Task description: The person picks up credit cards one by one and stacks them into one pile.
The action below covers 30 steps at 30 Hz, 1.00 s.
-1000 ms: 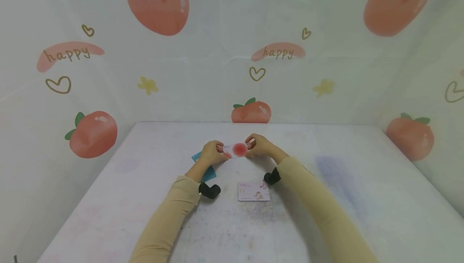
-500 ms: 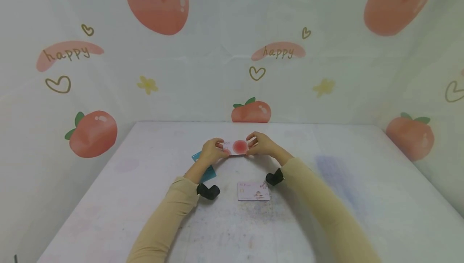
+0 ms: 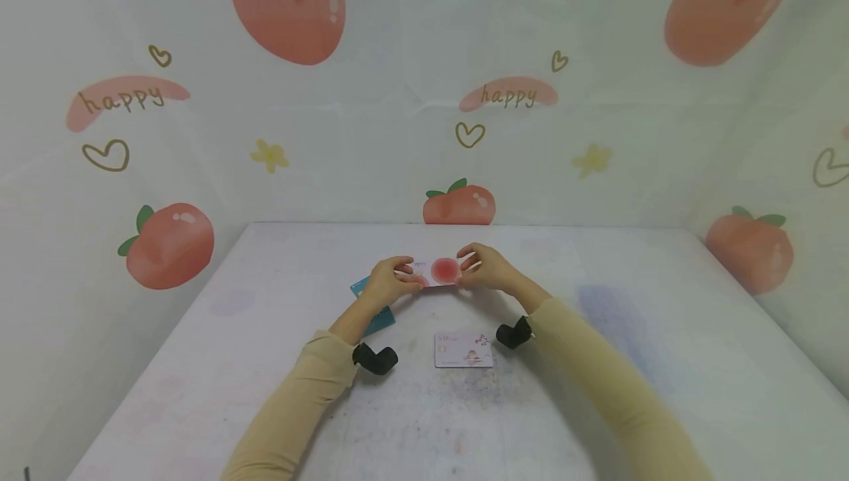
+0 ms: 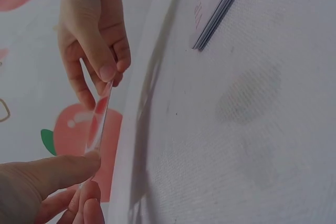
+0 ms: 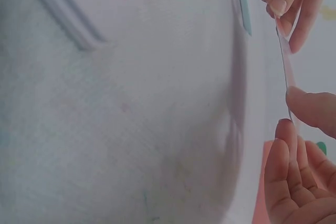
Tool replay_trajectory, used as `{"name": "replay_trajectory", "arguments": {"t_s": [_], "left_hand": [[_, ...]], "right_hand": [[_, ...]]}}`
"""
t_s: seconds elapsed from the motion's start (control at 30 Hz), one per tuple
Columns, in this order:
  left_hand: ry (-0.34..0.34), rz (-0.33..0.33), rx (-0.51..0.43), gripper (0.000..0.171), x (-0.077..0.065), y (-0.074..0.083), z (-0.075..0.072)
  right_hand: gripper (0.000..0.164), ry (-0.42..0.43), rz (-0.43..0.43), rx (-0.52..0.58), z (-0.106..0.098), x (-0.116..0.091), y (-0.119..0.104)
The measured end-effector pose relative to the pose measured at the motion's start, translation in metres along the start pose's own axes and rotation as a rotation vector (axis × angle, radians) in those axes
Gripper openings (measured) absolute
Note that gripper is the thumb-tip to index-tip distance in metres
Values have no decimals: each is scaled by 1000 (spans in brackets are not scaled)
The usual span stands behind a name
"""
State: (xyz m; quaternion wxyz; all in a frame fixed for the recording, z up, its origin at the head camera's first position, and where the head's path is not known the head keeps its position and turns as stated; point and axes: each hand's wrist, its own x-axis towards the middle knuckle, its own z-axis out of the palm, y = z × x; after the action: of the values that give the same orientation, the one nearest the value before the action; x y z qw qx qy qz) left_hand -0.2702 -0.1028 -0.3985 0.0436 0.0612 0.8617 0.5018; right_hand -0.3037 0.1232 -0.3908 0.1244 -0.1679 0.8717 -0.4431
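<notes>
Pink-and-white card (image 3: 443, 272), short ends pinched by your left hand (image 3: 388, 282) and right hand (image 3: 489, 270), toward the desk's (image 3: 411, 422) far edge (probably light, stiff, slick; those ends suit best).

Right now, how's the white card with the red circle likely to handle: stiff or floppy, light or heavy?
Likely fairly stiff: the white card looks nearly straight edge-on between the left hand and right hand. Probably light, given how thin it looks in both wrist views. If laid flat, that thinness may make it awkward to pick up.
</notes>
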Motion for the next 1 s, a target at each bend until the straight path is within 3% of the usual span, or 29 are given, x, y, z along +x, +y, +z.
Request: {"name": "replay_trajectory", "arguments": {"t_s": [0.2, 0.73, 1.0], "left_hand": [[-11, 5, -30, 59, -3, 1, 0], [-51, 28, -81, 61, -14, 5, -1], [-68, 60, -93, 60, -19, 5, -1]], "right_hand": [[51, 6, -48, 2, -2, -6, -2], [54, -3, -47, 55, -3, -22, -4], [53, -24, -92, 61, -5, -30, -3]]}}
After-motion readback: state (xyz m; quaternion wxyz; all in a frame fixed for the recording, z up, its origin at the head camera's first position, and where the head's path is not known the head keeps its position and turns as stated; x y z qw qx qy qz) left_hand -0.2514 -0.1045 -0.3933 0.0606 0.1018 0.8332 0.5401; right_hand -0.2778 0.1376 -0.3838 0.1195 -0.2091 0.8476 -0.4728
